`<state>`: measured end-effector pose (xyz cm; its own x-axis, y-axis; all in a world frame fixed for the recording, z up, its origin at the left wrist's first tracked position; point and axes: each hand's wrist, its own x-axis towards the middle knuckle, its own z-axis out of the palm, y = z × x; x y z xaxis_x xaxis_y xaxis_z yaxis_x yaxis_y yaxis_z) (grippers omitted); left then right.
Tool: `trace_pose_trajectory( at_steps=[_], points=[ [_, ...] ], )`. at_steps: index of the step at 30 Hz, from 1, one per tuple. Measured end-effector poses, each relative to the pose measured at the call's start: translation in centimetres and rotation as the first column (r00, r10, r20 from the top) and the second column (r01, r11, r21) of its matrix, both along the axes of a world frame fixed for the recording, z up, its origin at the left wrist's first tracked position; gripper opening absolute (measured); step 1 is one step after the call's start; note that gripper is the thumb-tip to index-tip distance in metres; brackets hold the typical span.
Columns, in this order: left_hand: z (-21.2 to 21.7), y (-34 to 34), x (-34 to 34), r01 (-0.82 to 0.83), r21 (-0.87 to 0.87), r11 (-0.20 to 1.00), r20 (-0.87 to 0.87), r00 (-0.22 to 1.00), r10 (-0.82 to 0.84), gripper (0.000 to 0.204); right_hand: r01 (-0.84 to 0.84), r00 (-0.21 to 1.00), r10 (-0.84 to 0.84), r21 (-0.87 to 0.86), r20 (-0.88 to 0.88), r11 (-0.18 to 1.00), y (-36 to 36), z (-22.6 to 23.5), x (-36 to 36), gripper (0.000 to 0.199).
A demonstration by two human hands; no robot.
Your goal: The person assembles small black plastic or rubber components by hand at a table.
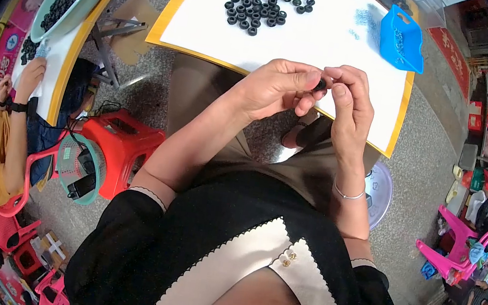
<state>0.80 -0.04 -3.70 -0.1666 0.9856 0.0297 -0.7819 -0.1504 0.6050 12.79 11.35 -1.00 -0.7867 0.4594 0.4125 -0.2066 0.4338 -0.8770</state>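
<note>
My left hand (pixel 279 87) is closed, with a small black round piece (pixel 321 85) between thumb and fingers, over the near edge of the white table (pixel 194 17). My right hand (pixel 355 106) is beside it, its thumb and forefinger bent together close to the black piece. Whatever those fingertips hold, if anything, is too small to make out. Farther off on the table lies a loose spread of black ring-shaped pieces (pixel 256 9), each with a hole in its middle.
A blue plastic basket (pixel 401 61) holding small clear bits stands at the table's right end. Similar bits (pixel 362 19) lie beside it. To the left, a co-worker's hand (pixel 33 74) rests by a green basin (pixel 41 30) of black pieces. Red stools (pixel 124 136) stand at lower left.
</note>
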Motion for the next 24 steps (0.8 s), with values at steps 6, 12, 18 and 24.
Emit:
trace_pose_trajectory(
  at_steps=[6, 12, 18, 24],
  points=[
    [0.2, 0.1, 0.6, -0.078, 0.006, 0.997, 0.071, 0.995, 0.077, 0.027, 0.011, 1.000, -0.011, -0.034, -0.008, 0.999, -0.4, -0.2, -0.1, 0.022],
    [-0.3, 0.2, 0.6, -0.083, 0.031, 0.996, 0.125, 0.989, 0.079, 0.027, 0.010, 1.000, -0.010, -0.021, 0.015, 1.000, -0.5, -0.3, -0.1, 0.023],
    [0.0, 0.4, 0.9, -0.130, -0.024, 0.991, -0.024, 0.991, 0.129, 0.030, 0.034, 0.998, -0.040, 0.154, 0.039, 0.987, -0.4, 0.6, 0.0, 0.025],
    [-0.1, 0.1, 0.6, -0.072, -0.007, 0.997, -0.017, 0.997, 0.071, 0.033, 0.036, 0.999, -0.040, 0.119, 0.027, 0.992, -0.2, 0.4, 0.4, 0.021]
  ],
)
